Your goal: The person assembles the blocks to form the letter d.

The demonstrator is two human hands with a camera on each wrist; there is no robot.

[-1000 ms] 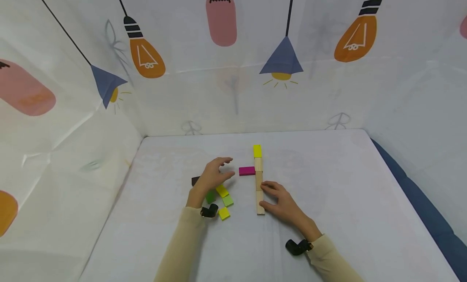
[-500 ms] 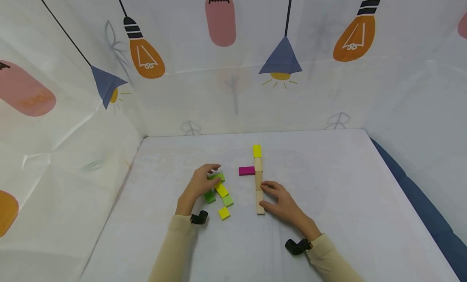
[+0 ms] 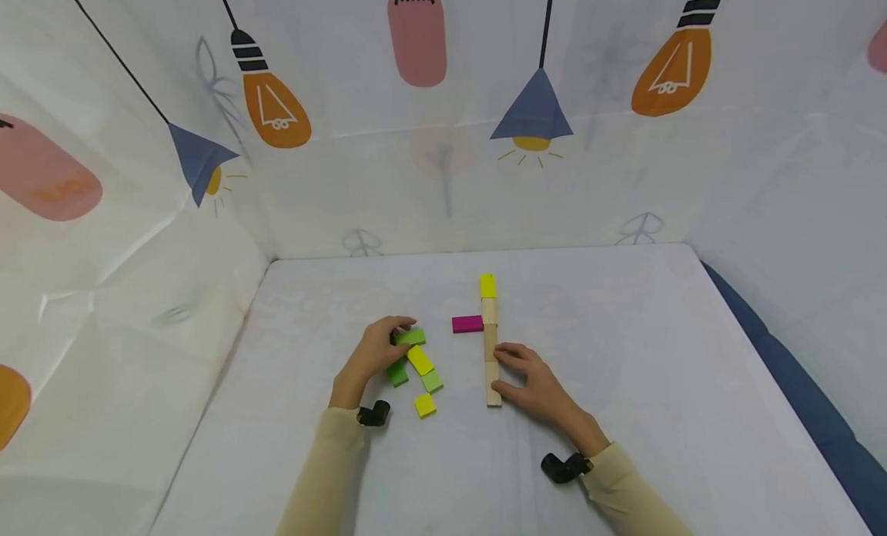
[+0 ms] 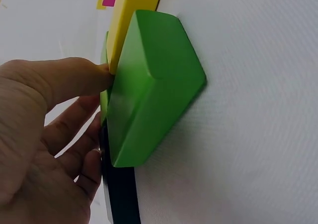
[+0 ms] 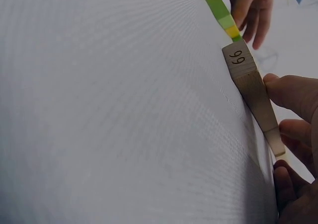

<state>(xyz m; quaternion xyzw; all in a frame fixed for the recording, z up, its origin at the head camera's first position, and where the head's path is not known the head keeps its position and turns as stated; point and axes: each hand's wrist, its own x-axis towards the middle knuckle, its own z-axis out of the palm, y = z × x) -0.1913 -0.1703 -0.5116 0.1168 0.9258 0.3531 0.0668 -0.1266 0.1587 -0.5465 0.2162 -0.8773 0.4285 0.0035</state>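
Note:
My left hand [image 3: 374,347] is at a cluster of coloured blocks, its thumb and fingers on either side of a green block [image 3: 412,336], which it appears to pinch. Against that block lie a yellow block [image 3: 420,360] and a darker green block [image 4: 154,80]; a dark block [image 4: 123,194] is mostly under the hand. My right hand [image 3: 537,386] touches the side of a straight row of plain wooden blocks [image 3: 490,343] with thumb and fingertips. The nearest wooden block [image 5: 239,60] carries engraved digits. A yellow block [image 3: 488,286] ends the row, and a magenta block [image 3: 467,324] juts left.
A small light green block [image 3: 433,381] and a yellow block [image 3: 425,405] lie between the hands. All blocks rest on a white-covered table [image 3: 589,313]. Printed sheets [image 3: 388,189] hang behind and at the sides.
My left hand has moved left and slightly down from near the magenta block to the green block, then barely shifted. The right hand stays against the wooden row.

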